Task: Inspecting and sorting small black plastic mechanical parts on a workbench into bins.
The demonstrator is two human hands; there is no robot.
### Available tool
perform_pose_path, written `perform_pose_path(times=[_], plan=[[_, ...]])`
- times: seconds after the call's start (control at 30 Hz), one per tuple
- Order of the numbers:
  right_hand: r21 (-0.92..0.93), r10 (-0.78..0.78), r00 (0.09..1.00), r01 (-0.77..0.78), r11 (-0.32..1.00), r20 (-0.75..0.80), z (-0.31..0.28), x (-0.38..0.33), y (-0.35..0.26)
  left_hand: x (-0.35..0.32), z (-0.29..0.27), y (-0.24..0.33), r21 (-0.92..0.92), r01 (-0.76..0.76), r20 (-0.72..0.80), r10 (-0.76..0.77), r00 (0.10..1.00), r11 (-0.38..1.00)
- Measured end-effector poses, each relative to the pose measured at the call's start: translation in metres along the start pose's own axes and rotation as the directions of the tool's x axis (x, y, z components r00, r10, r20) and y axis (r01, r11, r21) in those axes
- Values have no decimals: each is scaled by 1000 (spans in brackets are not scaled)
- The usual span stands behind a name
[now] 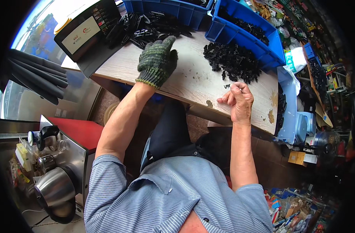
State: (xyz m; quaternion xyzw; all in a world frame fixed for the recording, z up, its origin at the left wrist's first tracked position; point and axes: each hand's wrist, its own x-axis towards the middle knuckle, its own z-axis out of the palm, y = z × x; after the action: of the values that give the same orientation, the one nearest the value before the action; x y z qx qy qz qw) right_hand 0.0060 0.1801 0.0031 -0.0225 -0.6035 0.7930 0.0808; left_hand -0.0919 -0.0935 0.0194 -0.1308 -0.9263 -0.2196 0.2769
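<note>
My left hand, in a dark green and grey knitted glove, is over the table at the front of a pile of long black plastic parts. Its thumb and fingers look apart, and nothing shows between them; the fingers' undersides are hidden. Bare and closed, my right hand pinches a small toothed black plastic clip between thumb and fingertips above the table's right half. Just beyond it lies a heap of small black clips.
Two blue bins with black parts line the wooden table's far side. A tablet in a dark case stands at the left. A light blue tub flanks the right edge. Lower left, a steel kettle sits near a red-topped cabinet.
</note>
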Motion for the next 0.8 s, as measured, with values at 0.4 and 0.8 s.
perform_pose_path(times=[0.4, 0.8], plan=[[12, -21, 1000, 21, 1000, -7, 3, -1, 2, 23, 24, -3, 58, 110, 203, -119, 972, 992], [34, 4, 1000, -4, 999, -17, 1, -1, 2, -35, 0, 6, 47, -148, -5, 149, 989, 988]])
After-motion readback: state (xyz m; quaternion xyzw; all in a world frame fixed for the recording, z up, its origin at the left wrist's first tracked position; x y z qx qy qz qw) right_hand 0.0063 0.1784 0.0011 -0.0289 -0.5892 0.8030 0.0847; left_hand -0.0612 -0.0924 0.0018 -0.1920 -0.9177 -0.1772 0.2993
